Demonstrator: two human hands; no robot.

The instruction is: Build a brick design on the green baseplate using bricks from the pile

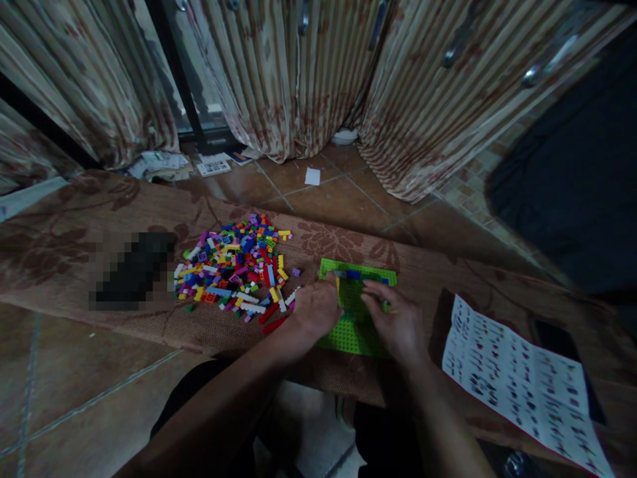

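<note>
A green studded baseplate (pixel 348 342) lies on the cloth-covered surface in front of me. Along its far edge runs a row of bricks, among them a blue brick (pixel 353 274) and a grey one. My left hand (pixel 316 309) is closed over the plate's left side, beside a yellow brick (pixel 338 285); whatever its fingertips grip is hidden. Over the right half, my right hand (pixel 398 325) has its fingers curled inward near the row, and what they pinch is too small to make out. A large pile of loose toy bricks (pixel 239 265) in many colours spreads to the left.
On the right lies an unfolded instruction sheet (pixel 512 372) with small printed pictures, partly over a dark flat object (pixel 557 338). A pixelated dark object (pixel 137 272) rests left of the pile. Beyond the long brown-patterned cloth (pixel 338 239) are floor tiles, papers (pixel 213 164) and striped curtains (pixel 259 73).
</note>
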